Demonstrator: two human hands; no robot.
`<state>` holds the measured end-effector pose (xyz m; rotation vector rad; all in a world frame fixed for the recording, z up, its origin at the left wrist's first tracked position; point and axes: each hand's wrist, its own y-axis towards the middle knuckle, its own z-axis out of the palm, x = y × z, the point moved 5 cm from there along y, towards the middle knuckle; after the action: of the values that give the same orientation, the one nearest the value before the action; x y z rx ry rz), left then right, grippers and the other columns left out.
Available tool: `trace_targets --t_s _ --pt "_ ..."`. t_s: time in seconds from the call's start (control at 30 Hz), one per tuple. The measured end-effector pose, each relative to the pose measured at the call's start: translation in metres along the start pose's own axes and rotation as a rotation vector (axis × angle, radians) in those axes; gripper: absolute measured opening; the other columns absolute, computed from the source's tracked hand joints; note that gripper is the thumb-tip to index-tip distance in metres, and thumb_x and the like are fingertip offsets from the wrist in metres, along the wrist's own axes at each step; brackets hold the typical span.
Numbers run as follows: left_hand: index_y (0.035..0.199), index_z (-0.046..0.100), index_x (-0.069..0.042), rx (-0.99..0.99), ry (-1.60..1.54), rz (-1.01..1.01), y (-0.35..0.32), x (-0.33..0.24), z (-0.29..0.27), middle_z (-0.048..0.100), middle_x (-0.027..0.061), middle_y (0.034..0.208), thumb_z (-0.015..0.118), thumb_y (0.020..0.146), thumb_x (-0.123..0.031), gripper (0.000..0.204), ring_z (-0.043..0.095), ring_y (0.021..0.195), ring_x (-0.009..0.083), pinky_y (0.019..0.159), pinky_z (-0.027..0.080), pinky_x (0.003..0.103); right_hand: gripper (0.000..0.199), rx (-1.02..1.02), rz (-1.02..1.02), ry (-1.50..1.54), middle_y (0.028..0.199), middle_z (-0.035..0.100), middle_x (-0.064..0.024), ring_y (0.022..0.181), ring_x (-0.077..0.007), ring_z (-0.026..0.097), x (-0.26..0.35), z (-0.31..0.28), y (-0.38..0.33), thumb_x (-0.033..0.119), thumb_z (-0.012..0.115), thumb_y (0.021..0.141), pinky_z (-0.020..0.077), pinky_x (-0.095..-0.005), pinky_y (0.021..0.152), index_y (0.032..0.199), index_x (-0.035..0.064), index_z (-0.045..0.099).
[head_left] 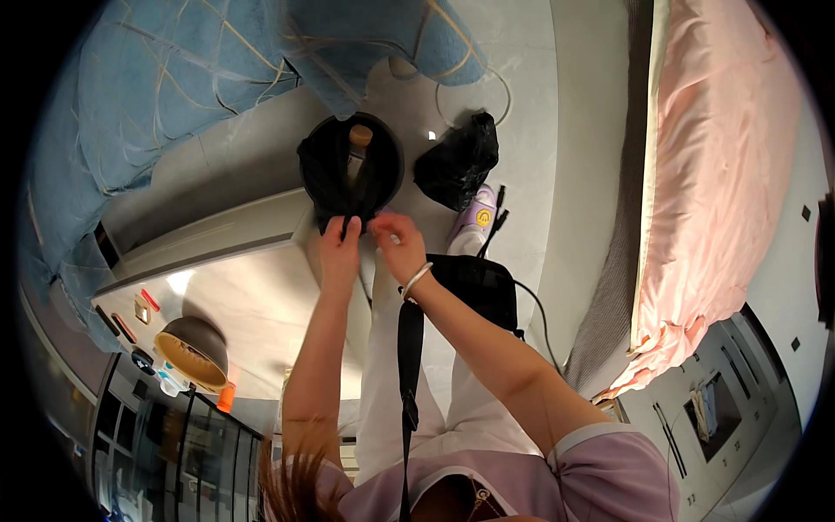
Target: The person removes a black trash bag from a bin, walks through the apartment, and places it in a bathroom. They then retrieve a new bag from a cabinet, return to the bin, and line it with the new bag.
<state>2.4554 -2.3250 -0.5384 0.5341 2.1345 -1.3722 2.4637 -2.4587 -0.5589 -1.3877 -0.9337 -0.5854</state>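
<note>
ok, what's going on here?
The left hand pinches a black liner at the near edge of a round dark bin. The right hand is close beside it; whether it grips the liner is unclear. A bottle with an orange cap sits inside the bin. Another black bag is on the right, by a purple slipper.

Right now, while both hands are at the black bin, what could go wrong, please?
The black liner might tear or slip where the left hand pinches its edge. The bottle could shift or fall if the bin tips. The black plastic bag lies close to the purple slipper, so a step might catch it.
</note>
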Motion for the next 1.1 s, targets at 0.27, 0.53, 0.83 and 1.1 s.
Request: trace_targets --t_s 0.27,0.53,0.83,1.1 --pt "0.083 0.047 0.003 -0.102 0.259 0.525 -0.072 -0.087 -0.008 0.043 0.005 0.08 0.053 0.085 -0.011 0.016 0.042 0.073 0.014 0.063 0.034 0.021 0.03 -0.029 0.608 0.354 0.105 0.053 -0.0015 0.096 -0.0153 0.051 -0.003 -0.013 -0.008 0.028 0.051 0.086 0.0462 -0.0389 0.076 0.109 0.0092 0.05" --pt "0.071 0.042 0.004 0.081 0.177 0.419 -0.142 -0.13 -0.022 0.042 0.0107 0.076 0.056 0.078 -0.007 0.019 0.041 0.067 0.0239 0.059 0.035 0.03 0.045 0.057 0.736 0.532 0.102 0.055 -0.0017 0.099 -0.0189 0.051 0.03 -0.019 -0.018 0.047 0.044 0.087 0.0449 -0.0473 0.075 0.111 0.0097 0.05" --pt "0.074 0.047 0.003 0.478 0.19 0.781 -0.235 -0.246 -0.002 0.043 0.0111 0.079 0.058 0.075 -0.012 0.019 0.041 0.07 0.0247 0.062 0.035 0.029 0.042 -0.09 0.805 0.63 0.084 0.054 -0.0039 0.092 -0.0202 0.052 0.069 -0.111 -0.105 0.052 0.039 0.087 0.0394 -0.0543 0.076 0.082 0.0117 0.051" --pt "0.077 0.05 0.001 0.763 0.499 0.857 -0.308 -0.241 0.077 0.047 0.0124 0.085 0.06 0.074 -0.013 0.017 0.045 0.077 0.0296 0.066 0.036 0.036 0.057 0.279 0.503 0.856 0.107 0.056 -0.0052 0.101 -0.0186 0.051 0.159 -0.172 -0.198 0.056 0.029 0.088 0.0393 -0.0372 0.087 0.111 0.0082 0.051"
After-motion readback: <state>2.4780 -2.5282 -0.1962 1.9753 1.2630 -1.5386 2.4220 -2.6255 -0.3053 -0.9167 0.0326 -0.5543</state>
